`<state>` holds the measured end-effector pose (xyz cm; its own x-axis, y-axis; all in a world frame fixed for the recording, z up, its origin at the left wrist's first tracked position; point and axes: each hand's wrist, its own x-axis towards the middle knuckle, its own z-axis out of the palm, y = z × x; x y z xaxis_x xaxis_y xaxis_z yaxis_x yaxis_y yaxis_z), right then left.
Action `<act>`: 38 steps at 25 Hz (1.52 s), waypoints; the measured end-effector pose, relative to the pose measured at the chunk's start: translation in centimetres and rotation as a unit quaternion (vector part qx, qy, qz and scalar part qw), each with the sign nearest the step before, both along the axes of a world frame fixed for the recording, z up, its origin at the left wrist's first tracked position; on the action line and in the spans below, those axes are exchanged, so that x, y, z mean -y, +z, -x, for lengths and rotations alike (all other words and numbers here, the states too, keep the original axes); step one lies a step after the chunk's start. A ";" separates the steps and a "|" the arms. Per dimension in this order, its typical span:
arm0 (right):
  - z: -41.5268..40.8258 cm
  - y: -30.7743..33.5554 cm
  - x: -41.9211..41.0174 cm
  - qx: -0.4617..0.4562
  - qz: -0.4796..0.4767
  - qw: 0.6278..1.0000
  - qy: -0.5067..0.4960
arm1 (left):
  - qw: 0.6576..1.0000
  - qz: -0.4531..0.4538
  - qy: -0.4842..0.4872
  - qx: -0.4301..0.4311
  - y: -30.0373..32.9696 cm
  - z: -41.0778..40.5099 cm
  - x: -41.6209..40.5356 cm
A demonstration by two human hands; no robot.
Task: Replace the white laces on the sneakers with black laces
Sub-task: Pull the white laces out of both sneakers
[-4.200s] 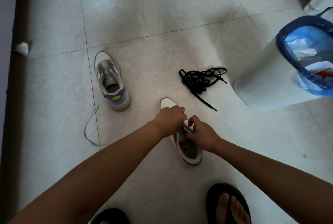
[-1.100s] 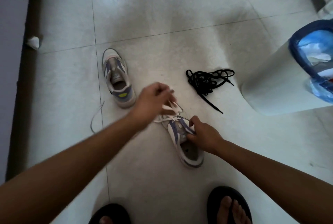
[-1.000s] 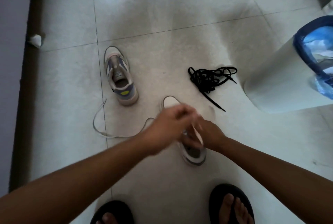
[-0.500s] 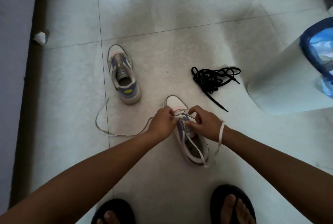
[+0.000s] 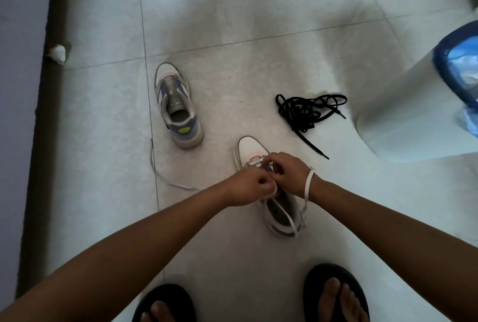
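A white and purple sneaker [image 5: 251,146] stands on the floor in front of me, toe pointing away. Both hands work over its eyelets. My left hand [image 5: 249,185] pinches its white lace [image 5: 309,184], curled tight above the tongue. My right hand [image 5: 287,173] pinches the same lace near the toe end, and a loop of it hangs over my right wrist and trails across the shoe's opening. A second sneaker [image 5: 177,104] without laces stands further left. Its loose white lace [image 5: 165,178] lies on the tiles. A tangle of black laces [image 5: 307,112] lies to the right.
A white bin [image 5: 403,114] with a blue bag stands at the right. A dark skirting and wall [image 5: 41,114] run along the left, with a crumpled white scrap [image 5: 57,53] beside them. My feet in black sandals [image 5: 336,293] are at the bottom edge.
My hands came back together over the near sneaker's eyelets, and a pulled length of its white lace now hangs over my right wrist and across the shoe's opening.
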<state>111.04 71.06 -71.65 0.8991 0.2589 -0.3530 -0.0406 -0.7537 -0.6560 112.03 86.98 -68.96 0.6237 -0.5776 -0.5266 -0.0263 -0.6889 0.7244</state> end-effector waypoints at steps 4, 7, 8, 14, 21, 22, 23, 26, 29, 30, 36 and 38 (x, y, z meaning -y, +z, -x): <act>0.4 -0.2 0.0 0.004 -0.022 1.000 0.012 | 0.988 0.018 0.141 -0.060 -0.2 -0.6 -0.3; 1.3 0.5 0.0 0.046 -0.077 0.995 -0.039 | 0.975 -0.124 0.165 0.087 -0.9 -0.7 0.1; 1.7 0.8 -0.1 0.066 -0.101 0.991 -0.059 | 0.971 -0.143 0.151 0.113 -0.8 -0.5 0.5; 5.5 1.8 1.0 0.232 -0.015 0.966 0.116 | 0.920 -0.310 -0.027 0.240 -0.1 -1.2 3.4; 5.9 0.3 2.2 0.044 0.115 0.992 0.007 | 0.913 -0.318 -0.111 0.229 -0.4 -1.9 4.1; 5.8 0.3 2.0 0.056 0.125 0.991 0.002 | 0.914 -0.311 -0.116 0.232 -0.3 -2.1 3.6; 5.8 0.3 1.9 0.060 0.129 0.990 -0.007 | 0.909 -0.307 -0.135 0.247 -0.2 -2.2 3.1; 5.8 0.5 1.9 0.034 0.141 0.989 -0.001 | 0.867 -0.263 -0.244 0.345 -0.1 -2.8 1.4; 5.4 0.5 1.5 0.026 0.154 0.988 0.001 | 0.857 -0.244 -0.251 0.377 -0.6 -3.3 0.3; 5.2 0.5 1.3 0.023 0.152 0.988 -0.003 | 0.890 -0.253 -0.168 0.340 -0.9 -3.1 0.3; 4.8 0.5 0.7 0.004 0.175 0.985 0.006 | 0.966 -0.199 0.162 0.033 -2.4 -1.8 0.6; 4.7 0.6 0.7 0.006 0.196 0.980 0.022 | 0.965 -0.230 0.092 0.090 -2.0 -2.4 0.8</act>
